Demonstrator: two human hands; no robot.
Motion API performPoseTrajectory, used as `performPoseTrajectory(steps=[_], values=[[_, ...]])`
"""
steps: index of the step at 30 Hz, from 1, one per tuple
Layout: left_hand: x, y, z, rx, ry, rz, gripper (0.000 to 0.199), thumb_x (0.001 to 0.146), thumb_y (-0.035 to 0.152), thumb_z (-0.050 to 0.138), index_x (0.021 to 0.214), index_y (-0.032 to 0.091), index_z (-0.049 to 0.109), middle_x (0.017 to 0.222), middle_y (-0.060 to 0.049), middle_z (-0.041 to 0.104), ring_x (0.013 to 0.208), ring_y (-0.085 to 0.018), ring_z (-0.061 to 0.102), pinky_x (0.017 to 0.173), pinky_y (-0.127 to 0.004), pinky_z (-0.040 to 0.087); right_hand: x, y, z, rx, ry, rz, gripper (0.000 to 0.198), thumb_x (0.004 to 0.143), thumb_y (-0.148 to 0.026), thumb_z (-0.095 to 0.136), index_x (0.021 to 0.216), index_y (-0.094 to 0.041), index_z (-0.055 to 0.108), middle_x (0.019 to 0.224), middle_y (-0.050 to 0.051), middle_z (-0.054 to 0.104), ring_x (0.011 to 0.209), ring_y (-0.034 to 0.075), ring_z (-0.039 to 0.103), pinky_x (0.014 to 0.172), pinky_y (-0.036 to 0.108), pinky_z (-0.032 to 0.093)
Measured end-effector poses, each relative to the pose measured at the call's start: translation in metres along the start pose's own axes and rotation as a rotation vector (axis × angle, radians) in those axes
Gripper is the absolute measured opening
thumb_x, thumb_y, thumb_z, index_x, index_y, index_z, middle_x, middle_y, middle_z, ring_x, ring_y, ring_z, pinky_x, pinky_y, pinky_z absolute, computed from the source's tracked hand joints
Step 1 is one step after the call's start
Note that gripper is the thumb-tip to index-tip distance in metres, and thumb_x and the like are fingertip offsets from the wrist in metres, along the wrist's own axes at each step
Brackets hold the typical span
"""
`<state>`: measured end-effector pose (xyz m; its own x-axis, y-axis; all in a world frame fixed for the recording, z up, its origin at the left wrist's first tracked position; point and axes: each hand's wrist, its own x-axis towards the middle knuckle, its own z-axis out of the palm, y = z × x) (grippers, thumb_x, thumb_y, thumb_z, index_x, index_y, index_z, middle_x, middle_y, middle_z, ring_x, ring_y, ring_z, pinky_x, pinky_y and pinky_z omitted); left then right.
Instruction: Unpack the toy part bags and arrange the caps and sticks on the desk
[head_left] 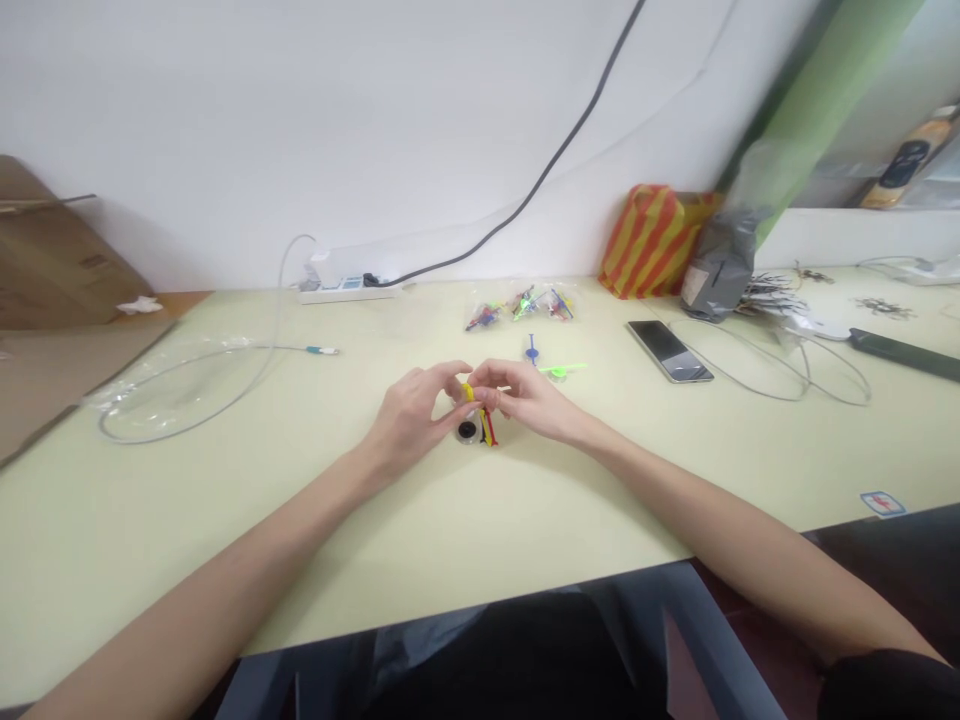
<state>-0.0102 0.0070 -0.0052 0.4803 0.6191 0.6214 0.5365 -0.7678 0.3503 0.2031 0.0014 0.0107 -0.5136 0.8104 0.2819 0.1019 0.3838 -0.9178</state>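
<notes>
Between the fingertips of both hands is a small yellow plastic piece [469, 392], partly hidden by the fingers. My left hand [411, 415] pinches it from the left, and my right hand [521, 395] pinches it from the right. Just below the fingers, a round piece with a black centre [466, 431] lies on the table. Beside it are thin red, yellow and black plastic pieces [489, 428]. Farther back lie a blue plastic piece with a round middle [532, 354] and a bright green one [559, 372].
Clear bags of coloured plastic pieces [525, 302] lie near the wall. A phone [670, 351] and a looped cable [806, 375] are on the right. Leftward are a white cable [217, 405], a power strip [349, 289] and cardboard [67, 250]. A striped bag [652, 240] stands at the back.
</notes>
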Motion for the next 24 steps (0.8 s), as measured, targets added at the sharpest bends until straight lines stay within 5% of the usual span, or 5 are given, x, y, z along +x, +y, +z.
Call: performPoseTrajectory(steps=[3,6,11,24], values=[[0.001,0.003,-0.002,-0.011,-0.019,-0.032,0.044,0.096,0.035,0.065,0.135,0.026,0.046,0.095,-0.001,0.072,0.092,-0.02,0.07,0.094,-0.038,0.051,0.0,0.0,-0.006,-0.149,0.024,-0.04,0.015,0.1,-0.032,0.055,0.098,-0.018,0.061,0.094,0.004,0.069,0.085,0.015,0.063,0.07,0.026,0.046],[0.002,0.006,-0.003,-0.026,-0.084,-0.102,0.063,0.1,0.033,0.059,0.152,0.028,0.024,0.112,-0.004,0.071,0.107,-0.022,0.067,0.101,-0.042,0.047,0.001,0.002,-0.017,-0.535,0.093,-0.086,0.012,0.102,-0.023,0.051,0.101,-0.017,0.061,0.098,0.006,0.069,0.088,0.017,0.062,0.072,0.027,0.043],[0.003,0.004,-0.002,0.031,-0.08,-0.106,0.043,0.104,0.026,0.042,0.146,0.022,0.034,0.123,-0.009,0.067,0.121,-0.026,0.06,0.108,-0.046,0.042,0.001,0.009,-0.028,-1.239,-0.059,0.01,0.015,0.1,-0.01,0.05,0.103,-0.016,0.063,0.105,0.013,0.065,0.095,0.023,0.058,0.068,0.031,0.036],[0.003,0.0,-0.002,0.051,-0.084,-0.146,0.038,0.102,0.026,0.043,0.14,0.023,0.039,0.119,-0.007,0.065,0.111,-0.025,0.059,0.103,-0.044,0.044,0.002,0.009,-0.026,-1.367,-0.11,0.009,0.019,0.103,-0.014,0.046,0.103,-0.017,0.065,0.098,0.011,0.064,0.088,0.022,0.059,0.063,0.033,0.028]])
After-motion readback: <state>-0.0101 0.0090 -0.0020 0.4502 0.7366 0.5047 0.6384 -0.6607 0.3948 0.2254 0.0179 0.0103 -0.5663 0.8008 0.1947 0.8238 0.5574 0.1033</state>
